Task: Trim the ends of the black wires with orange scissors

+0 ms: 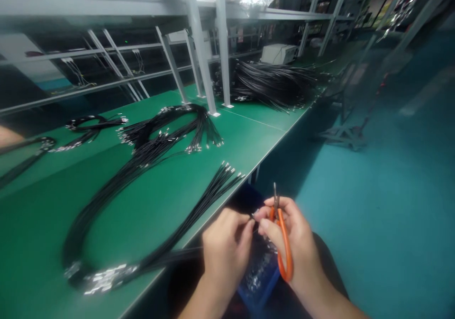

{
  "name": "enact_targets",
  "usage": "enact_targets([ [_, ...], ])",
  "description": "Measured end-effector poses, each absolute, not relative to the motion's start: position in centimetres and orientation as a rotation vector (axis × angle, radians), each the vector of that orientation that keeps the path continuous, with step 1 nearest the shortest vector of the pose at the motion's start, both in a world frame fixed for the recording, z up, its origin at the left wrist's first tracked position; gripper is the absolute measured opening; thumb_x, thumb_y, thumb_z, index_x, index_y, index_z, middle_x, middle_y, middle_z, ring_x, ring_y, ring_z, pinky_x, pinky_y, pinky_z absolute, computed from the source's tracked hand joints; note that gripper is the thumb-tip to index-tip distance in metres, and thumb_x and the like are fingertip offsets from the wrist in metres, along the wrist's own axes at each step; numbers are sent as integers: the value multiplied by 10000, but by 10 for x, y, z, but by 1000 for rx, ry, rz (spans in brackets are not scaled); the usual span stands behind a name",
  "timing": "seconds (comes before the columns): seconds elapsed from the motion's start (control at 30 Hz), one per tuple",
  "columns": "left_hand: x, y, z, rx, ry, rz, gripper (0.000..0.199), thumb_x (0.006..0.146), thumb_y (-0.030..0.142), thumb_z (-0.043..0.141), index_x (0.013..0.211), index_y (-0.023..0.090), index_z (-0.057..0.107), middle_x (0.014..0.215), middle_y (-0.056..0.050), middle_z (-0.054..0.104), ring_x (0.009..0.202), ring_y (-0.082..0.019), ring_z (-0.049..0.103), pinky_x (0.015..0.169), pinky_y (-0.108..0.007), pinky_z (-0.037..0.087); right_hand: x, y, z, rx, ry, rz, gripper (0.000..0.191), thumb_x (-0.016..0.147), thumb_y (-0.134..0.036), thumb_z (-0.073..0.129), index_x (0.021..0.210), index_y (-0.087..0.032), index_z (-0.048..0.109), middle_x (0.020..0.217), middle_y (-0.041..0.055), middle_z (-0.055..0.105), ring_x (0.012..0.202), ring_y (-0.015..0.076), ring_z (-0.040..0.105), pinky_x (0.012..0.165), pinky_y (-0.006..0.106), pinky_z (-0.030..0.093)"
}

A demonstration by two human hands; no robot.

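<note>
My left hand (227,248) is closed, its thumb and finger pinching the end of a black cable (251,216) just off the table's front edge. Facing it, my right hand (295,229) is wrapped around orange-handled scissors (285,248), blades pointing up. The right fingertips also meet the cable end, at a small shiny piece too blurred to make out. From the left hand, black cables run back to a long curved bundle (85,219) on the green table (170,191). Below the hands sits a blue bin (254,295) with small shiny pieces inside.
Further black cable bundles (170,124) lie along the table, and a large pile (273,82) rests at the far end near a white box (279,53). Metal posts (204,49) carry a shelf above. At the left edge part of another person's arm (9,136) shows.
</note>
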State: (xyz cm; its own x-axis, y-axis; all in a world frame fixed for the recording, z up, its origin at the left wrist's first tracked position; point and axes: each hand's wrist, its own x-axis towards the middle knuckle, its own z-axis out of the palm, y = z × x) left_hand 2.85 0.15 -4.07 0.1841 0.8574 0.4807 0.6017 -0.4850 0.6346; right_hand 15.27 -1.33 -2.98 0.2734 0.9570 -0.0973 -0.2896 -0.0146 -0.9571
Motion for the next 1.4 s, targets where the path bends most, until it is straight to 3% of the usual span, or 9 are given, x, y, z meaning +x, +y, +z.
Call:
enact_targets([
  [0.37, 34, -4, -42, 2402, 1494, 1178, 108, 819, 148, 569, 719, 178, 597, 645, -18, 587, 555, -136, 538, 551, -238, 377, 146, -6, -22, -1237, -724, 1158, 309, 617, -199, 691, 862, -214, 504, 672, -30, 593, 627, 151, 615, 602, 257, 513],
  [0.57, 26, 3, -38, 2104, 1447, 1194, 95, 825, 172, 583, 730, 179, 577, 673, 4, 584, 587, -114, 550, 563, -211, 403, 161, -14, -22, -1246, -903, 1154, 332, 659, -197, 708, 941, -215, 534, 809, 9, 656, 738, 158, 623, 702, 276, 512],
  [0.8, 16, 8, -26, 1803, 1302, 1166, 123, 812, 189, 603, 691, 177, 588, 658, 16, 586, 609, -120, 546, 578, -217, 424, 195, -10, -23, -855, -1059, 2003, 228, 683, -202, 681, 886, -138, 600, 698, 53, 703, 425, 48, 457, 422, 158, 345],
  [1.0, 14, 6, -26, 1756, 1238, 1169, 121, 805, 175, 611, 685, 173, 594, 658, 16, 588, 612, -119, 540, 585, -219, 421, 190, 0, -37, -747, -1008, 2073, 264, 689, -252, 726, 884, -117, 610, 669, 81, 703, 360, 27, 429, 357, 135, 262],
  [1.17, 13, 4, -26, 1775, 1213, 1169, 114, 803, 173, 617, 690, 172, 598, 663, 16, 592, 611, -113, 536, 582, -210, 415, 189, 1, -37, -759, -983, 2080, 220, 708, -226, 717, 868, -129, 601, 646, 71, 706, 329, 25, 437, 329, 120, 266],
  [1.4, 14, 9, -31, 1779, 1240, 1148, 109, 801, 157, 603, 694, 177, 592, 667, 16, 595, 617, -116, 544, 589, -207, 416, 191, -8, -32, -1042, -1140, 2046, 201, 689, -224, 708, 822, -169, 568, 533, -12, 657, 257, 29, 379, 274, 128, 273],
])
